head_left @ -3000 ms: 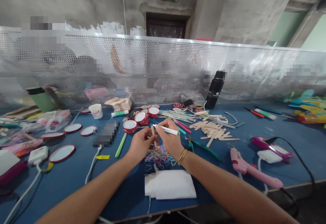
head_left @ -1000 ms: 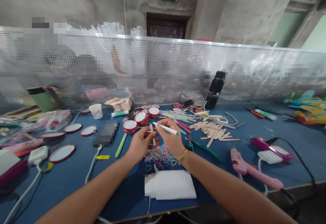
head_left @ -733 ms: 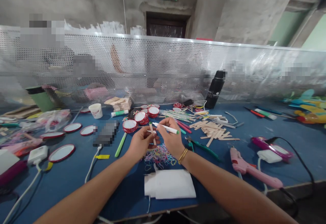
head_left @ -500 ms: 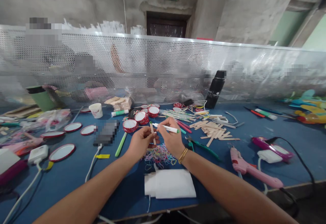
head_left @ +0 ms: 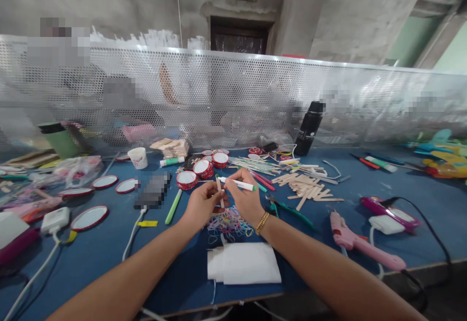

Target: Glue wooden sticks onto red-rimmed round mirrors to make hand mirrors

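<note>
Between the fingers of my left hand [head_left: 202,203] a wooden craft stick [head_left: 221,199] stands nearly upright, its top end coloured green. My right hand [head_left: 245,199] grips a white marker [head_left: 239,183] with a green end, its tip at the upper part of the stick. Below both hands lies a tangle of coloured rubber bands [head_left: 229,222]. Closer to me is a folded white cloth-like packet [head_left: 251,263]. A green marker cap or pen [head_left: 173,207] rests left of my left hand. Green-handled pliers [head_left: 294,215] lie right of my right hand.
Loose craft sticks [head_left: 310,187] are piled at right, near a black bottle [head_left: 309,129]. A pink glue gun [head_left: 361,243] trails a cord at the right edge. Red-rimmed tins [head_left: 202,168], a paper cup [head_left: 137,158] and a phone [head_left: 153,190] occupy the left side. A perforated metal screen [head_left: 233,92] bounds the back.
The green patch on the stick's top end looks slightly different as the marker tip stays by it. Both hands keep nearly the same place and grip.
</note>
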`<move>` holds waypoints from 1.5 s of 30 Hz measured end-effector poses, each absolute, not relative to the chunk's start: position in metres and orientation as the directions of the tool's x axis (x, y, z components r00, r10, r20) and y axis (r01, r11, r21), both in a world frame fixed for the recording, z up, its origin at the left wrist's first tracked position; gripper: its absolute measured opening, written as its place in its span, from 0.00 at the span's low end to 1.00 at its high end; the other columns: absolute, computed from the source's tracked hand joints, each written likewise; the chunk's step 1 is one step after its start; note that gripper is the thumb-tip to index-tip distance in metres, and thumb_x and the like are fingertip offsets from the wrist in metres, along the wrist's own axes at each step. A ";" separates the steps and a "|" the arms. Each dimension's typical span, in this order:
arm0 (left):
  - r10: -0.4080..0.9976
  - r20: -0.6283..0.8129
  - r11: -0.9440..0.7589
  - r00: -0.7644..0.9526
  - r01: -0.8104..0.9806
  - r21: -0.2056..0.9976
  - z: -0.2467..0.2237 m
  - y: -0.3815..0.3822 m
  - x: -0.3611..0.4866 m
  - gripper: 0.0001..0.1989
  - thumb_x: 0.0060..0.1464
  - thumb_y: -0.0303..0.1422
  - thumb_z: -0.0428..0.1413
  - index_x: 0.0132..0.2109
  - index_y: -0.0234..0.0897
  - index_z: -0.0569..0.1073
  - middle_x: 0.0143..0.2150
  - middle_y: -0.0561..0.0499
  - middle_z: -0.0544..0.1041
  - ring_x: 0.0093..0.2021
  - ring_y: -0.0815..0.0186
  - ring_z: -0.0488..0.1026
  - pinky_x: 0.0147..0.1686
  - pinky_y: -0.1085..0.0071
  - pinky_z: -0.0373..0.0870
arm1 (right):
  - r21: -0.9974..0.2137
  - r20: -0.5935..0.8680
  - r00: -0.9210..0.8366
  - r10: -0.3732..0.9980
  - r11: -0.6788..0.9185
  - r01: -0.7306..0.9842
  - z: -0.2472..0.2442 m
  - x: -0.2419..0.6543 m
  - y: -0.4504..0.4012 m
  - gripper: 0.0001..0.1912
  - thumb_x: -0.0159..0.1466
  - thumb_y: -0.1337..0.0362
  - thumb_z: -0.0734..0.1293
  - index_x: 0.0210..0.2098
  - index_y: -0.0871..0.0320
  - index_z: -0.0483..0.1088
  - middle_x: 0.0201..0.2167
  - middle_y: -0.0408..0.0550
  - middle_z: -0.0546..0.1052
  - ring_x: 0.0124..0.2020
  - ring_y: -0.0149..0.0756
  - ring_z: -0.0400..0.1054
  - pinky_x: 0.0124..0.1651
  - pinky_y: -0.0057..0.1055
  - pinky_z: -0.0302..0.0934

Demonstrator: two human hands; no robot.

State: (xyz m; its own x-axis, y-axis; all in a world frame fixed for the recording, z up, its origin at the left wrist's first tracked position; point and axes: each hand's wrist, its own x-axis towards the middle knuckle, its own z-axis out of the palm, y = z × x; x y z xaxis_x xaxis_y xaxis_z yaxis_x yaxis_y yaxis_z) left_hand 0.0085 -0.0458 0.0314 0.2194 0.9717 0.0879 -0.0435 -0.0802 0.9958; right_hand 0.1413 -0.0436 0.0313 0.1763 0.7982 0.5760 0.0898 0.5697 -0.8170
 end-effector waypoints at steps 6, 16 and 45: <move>0.978 0.077 -0.069 0.194 -0.050 0.996 0.037 -0.049 0.011 0.18 0.42 0.38 0.66 0.38 0.35 0.71 0.35 0.49 0.78 0.30 0.64 0.78 0.25 0.72 0.75 | -0.819 0.574 0.173 0.800 0.566 0.099 0.031 0.142 -0.043 0.06 0.59 0.62 0.65 0.27 0.56 0.64 0.22 0.39 0.71 0.24 0.30 0.64 0.29 0.28 0.59; 0.985 0.079 -0.070 0.156 -0.062 0.996 0.037 -0.047 0.010 0.17 0.43 0.37 0.65 0.39 0.35 0.72 0.34 0.50 0.78 0.29 0.64 0.78 0.26 0.71 0.75 | -0.824 0.564 0.218 0.796 0.559 0.091 0.034 0.143 -0.043 0.07 0.59 0.62 0.65 0.27 0.56 0.64 0.23 0.39 0.70 0.25 0.30 0.63 0.30 0.29 0.59; 0.985 0.070 -0.063 0.157 -0.049 0.997 0.036 -0.047 0.010 0.16 0.44 0.36 0.65 0.40 0.35 0.72 0.34 0.49 0.79 0.29 0.64 0.78 0.25 0.72 0.75 | -0.836 0.546 0.212 0.810 0.544 0.073 0.034 0.141 -0.044 0.06 0.59 0.62 0.66 0.28 0.56 0.65 0.22 0.39 0.71 0.23 0.30 0.64 0.28 0.28 0.59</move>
State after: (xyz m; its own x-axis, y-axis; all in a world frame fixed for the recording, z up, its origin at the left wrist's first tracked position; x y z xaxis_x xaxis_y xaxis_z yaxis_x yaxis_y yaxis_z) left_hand 0.0098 -0.0469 0.0364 0.1570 0.9851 0.0699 -0.0490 -0.0629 0.9968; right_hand 0.1411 -0.0435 0.0338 0.2119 0.8103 0.5464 0.0730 0.5444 -0.8357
